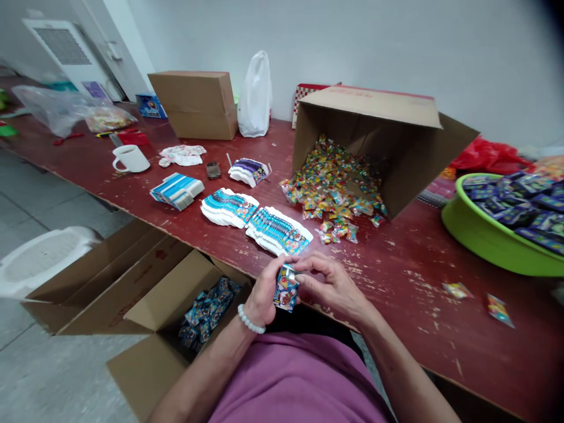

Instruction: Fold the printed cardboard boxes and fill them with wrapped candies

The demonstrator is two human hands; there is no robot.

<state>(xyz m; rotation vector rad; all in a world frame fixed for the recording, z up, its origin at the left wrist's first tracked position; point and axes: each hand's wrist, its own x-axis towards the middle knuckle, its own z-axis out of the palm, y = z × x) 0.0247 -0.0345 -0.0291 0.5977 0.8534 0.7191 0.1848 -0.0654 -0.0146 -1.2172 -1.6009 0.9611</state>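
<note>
Head view. I read the labels first. The printed packet (pixel 285 289) carries colorful cartoon artwork on a blue ground; I cannot make out its lettering. Red print runs along the top of the tipped carton (pixel 365 106), too blurred to read. A red arrow (pixel 161 254) marks a flap of the floor carton (pixel 154 299). The blue box (pixel 150 106) at the rear also bears print that I cannot read.

Hands. The printed packet is at the front edge of the counter (pixel 392 267), between both hands. The left hand (pixel 264 294) is curled narrowly around its side; a beaded bracelet (pixel 251 320) sits on that wrist. The right hand (pixel 330 285) is partly curled, with thumb and forefinger close together, pinching the packet's upper end.

Surroundings. Two rows of flat blue sleeves (pixel 231 205) (pixel 279 230) lie just beyond the hands. Wrapped candies (pixel 328 176) spill from the tipped carton onto the counter. Filled blue packets (pixel 207 314) lie inside the floor carton. At right, a green basin (pixel 493 244) holds dark packets (pixel 529 200).
</note>
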